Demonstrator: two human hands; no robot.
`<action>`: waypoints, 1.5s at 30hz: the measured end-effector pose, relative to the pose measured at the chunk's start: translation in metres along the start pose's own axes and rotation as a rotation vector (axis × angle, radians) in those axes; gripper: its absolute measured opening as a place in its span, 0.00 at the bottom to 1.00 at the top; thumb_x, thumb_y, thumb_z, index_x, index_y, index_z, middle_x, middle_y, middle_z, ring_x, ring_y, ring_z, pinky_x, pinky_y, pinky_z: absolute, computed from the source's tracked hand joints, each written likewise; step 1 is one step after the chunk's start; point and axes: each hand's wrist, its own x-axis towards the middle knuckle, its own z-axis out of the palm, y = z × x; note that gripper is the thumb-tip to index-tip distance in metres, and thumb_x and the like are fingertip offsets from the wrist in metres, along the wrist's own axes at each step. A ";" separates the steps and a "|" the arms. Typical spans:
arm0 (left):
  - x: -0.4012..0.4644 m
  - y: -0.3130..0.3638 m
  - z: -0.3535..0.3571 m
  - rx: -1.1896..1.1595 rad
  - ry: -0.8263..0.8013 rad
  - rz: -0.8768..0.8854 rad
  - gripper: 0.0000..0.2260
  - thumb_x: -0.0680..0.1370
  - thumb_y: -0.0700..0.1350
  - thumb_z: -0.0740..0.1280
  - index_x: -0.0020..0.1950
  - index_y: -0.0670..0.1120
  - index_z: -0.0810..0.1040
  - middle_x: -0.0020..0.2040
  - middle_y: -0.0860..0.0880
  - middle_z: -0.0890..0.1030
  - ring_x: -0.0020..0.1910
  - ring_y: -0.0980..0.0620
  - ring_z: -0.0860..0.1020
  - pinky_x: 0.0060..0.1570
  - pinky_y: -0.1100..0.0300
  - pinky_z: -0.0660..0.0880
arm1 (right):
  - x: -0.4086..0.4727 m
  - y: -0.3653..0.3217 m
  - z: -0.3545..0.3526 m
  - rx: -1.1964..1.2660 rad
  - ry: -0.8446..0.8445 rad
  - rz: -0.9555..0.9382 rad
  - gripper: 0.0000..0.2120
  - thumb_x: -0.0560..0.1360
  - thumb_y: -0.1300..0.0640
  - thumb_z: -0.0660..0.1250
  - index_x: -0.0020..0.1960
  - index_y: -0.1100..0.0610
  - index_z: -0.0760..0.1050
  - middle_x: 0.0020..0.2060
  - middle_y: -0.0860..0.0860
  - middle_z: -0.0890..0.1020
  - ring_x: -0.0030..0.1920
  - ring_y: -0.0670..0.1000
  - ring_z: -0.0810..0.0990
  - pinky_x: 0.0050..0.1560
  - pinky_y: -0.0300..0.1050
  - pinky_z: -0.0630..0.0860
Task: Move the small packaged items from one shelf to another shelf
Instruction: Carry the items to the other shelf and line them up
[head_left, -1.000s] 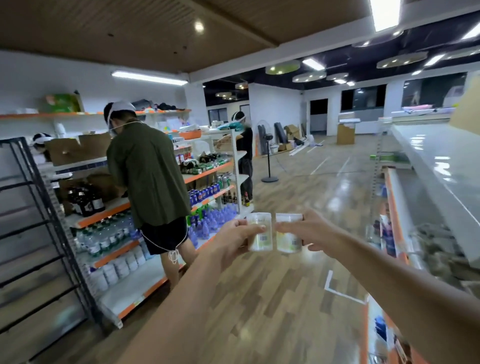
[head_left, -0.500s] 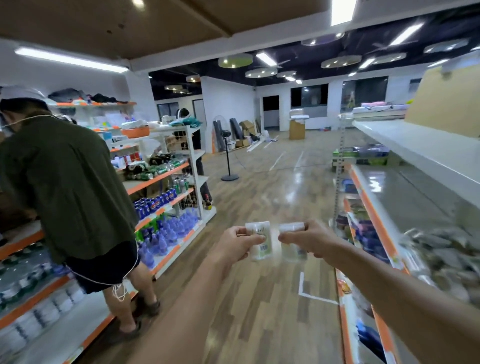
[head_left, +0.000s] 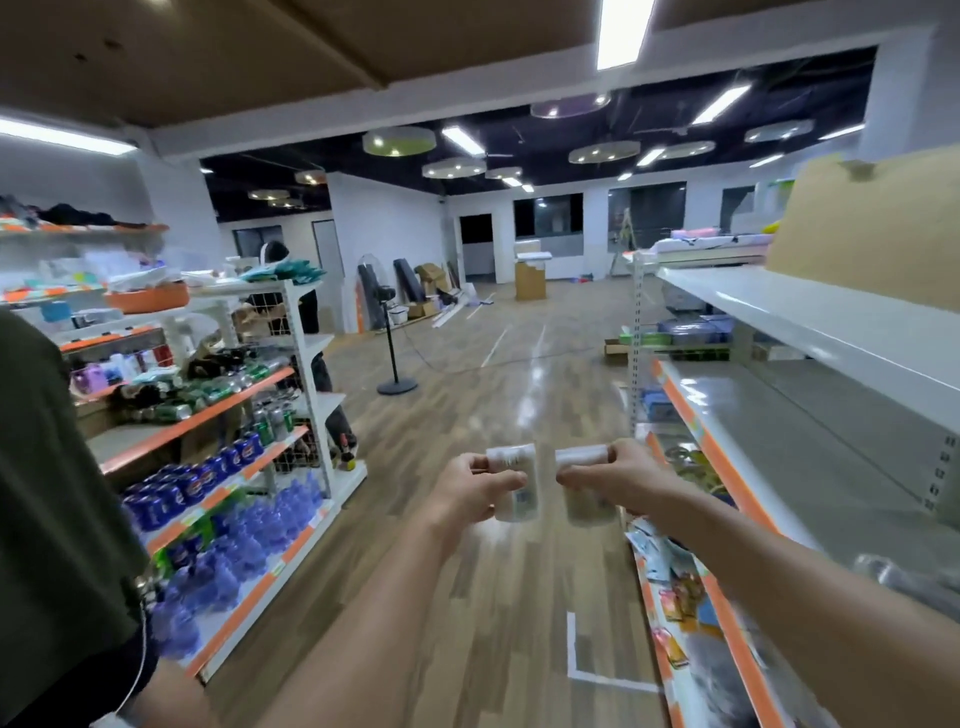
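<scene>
Two small packaged items are held upright at centre frame, one gripped by the left hand (head_left: 470, 491), one by the right hand (head_left: 618, 475). The left package (head_left: 517, 480) and right package (head_left: 584, 486) are carried side by side above the aisle floor (head_left: 467, 597), beside the shelf (head_left: 753, 431) at right.

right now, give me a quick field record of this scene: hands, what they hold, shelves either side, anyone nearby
left hand: left hand grips a small white packaged item, upright
right hand: right hand grips a second small packaged item
position: both items held out side by side over the wooden floor of the aisle
right side: white shelf unit, its orange-edged middle shelf mostly bare
left side: shelf unit with blue cans and blue bottles
nearby: person in a dark green shirt at far left
</scene>
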 end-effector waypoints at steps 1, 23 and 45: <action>0.020 0.000 0.001 -0.004 -0.010 -0.008 0.07 0.73 0.41 0.75 0.50 0.46 0.81 0.51 0.46 0.85 0.50 0.48 0.84 0.55 0.50 0.79 | 0.017 0.002 -0.002 -0.003 0.008 0.000 0.10 0.67 0.51 0.78 0.36 0.56 0.82 0.27 0.47 0.80 0.31 0.47 0.77 0.30 0.39 0.71; 0.484 0.003 0.018 0.048 -0.271 -0.006 0.06 0.74 0.39 0.73 0.50 0.42 0.82 0.49 0.43 0.84 0.48 0.47 0.80 0.55 0.49 0.76 | 0.441 0.054 -0.017 -0.113 0.308 0.181 0.20 0.61 0.37 0.78 0.33 0.51 0.75 0.24 0.44 0.78 0.30 0.42 0.76 0.28 0.39 0.65; 0.920 0.020 0.207 0.064 -0.476 0.032 0.07 0.74 0.42 0.75 0.49 0.47 0.79 0.48 0.46 0.82 0.47 0.51 0.77 0.41 0.59 0.72 | 0.827 0.180 -0.187 -0.089 0.468 0.349 0.23 0.63 0.41 0.79 0.36 0.53 0.68 0.26 0.46 0.72 0.24 0.45 0.69 0.23 0.38 0.62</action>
